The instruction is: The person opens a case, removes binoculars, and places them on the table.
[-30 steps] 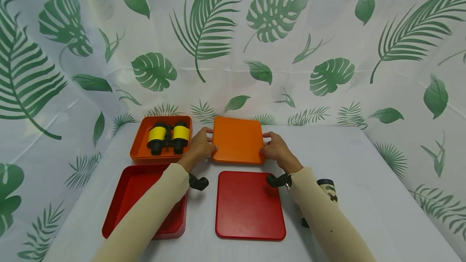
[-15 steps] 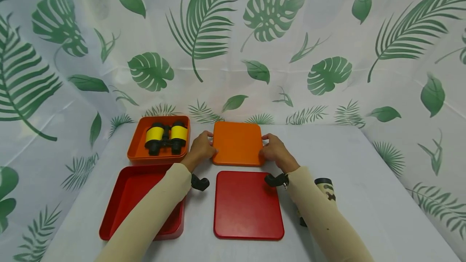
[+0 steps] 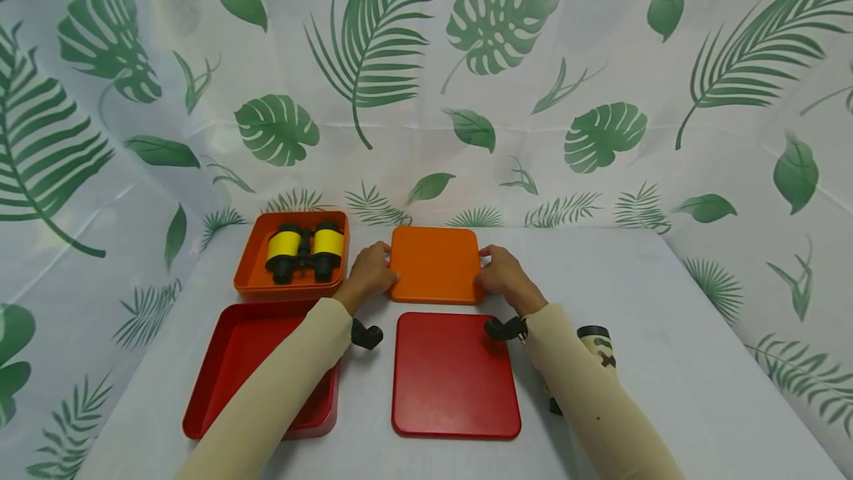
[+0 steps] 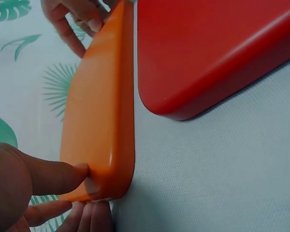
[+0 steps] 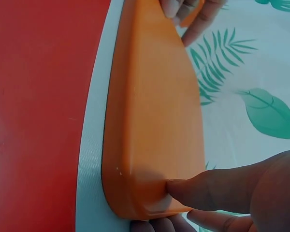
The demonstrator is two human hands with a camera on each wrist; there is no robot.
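Note:
An orange lid (image 3: 435, 265) lies flat side up at the back middle of the table, between both hands. My left hand (image 3: 368, 274) grips its left edge; in the left wrist view the thumb (image 4: 63, 178) presses on top and the other fingers are at the side. At the opposite edge my right hand (image 3: 508, 280) pinches the lid likewise, its thumb (image 5: 198, 191) on top in the right wrist view. Just in front sits a red lid (image 3: 456, 376). Left of the left hand, an orange box (image 3: 256, 276) holds black and yellow binoculars (image 3: 304, 250).
A red box (image 3: 226, 347) stands at the front left, partly covered by the left sleeve. On the right, a camouflage-patterned cylinder (image 3: 603, 350) is mostly hidden behind the right forearm. Leaf-printed cloth (image 3: 500, 154) hangs behind the white table.
The orange lid, tilted and slightly higher a second ago, has come down level at the table, with both hands still holding its sides. The view has shifted slightly.

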